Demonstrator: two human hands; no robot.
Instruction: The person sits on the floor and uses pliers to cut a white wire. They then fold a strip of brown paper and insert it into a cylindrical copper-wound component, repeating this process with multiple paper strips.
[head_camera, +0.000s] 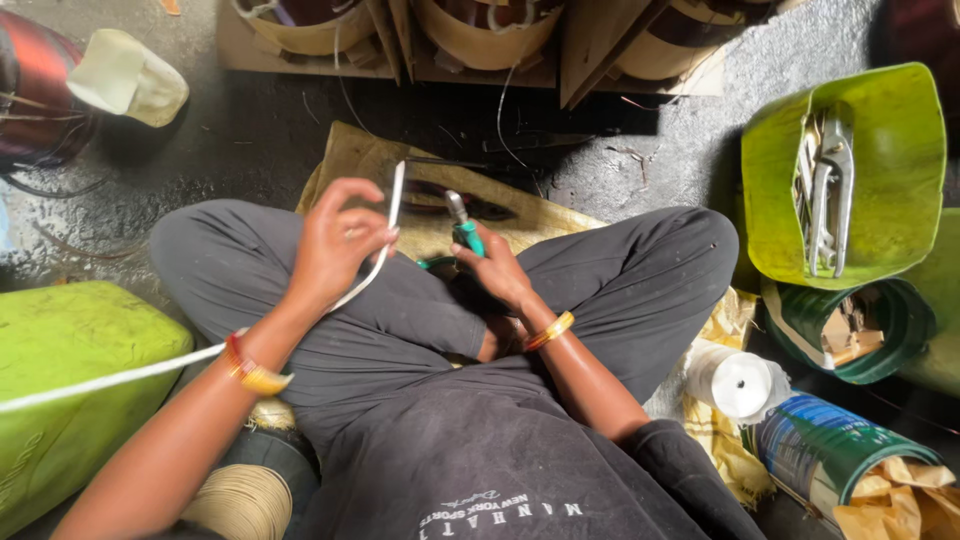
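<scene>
One white sleeve (392, 215) in left hand (335, 250) — one green-handled cutter (464, 232) in right hand (497, 272).

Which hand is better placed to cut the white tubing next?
Right, probably. The right hand already holds the green-handled pliers, nose up near the white tubing, while the left hand is occupied pinching that tubing upright.

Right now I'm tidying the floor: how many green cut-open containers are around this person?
3: a big one beside the person's left knee, one holding metal tools on the other side, and a darker round one below it. Others may lie out of view.
</scene>
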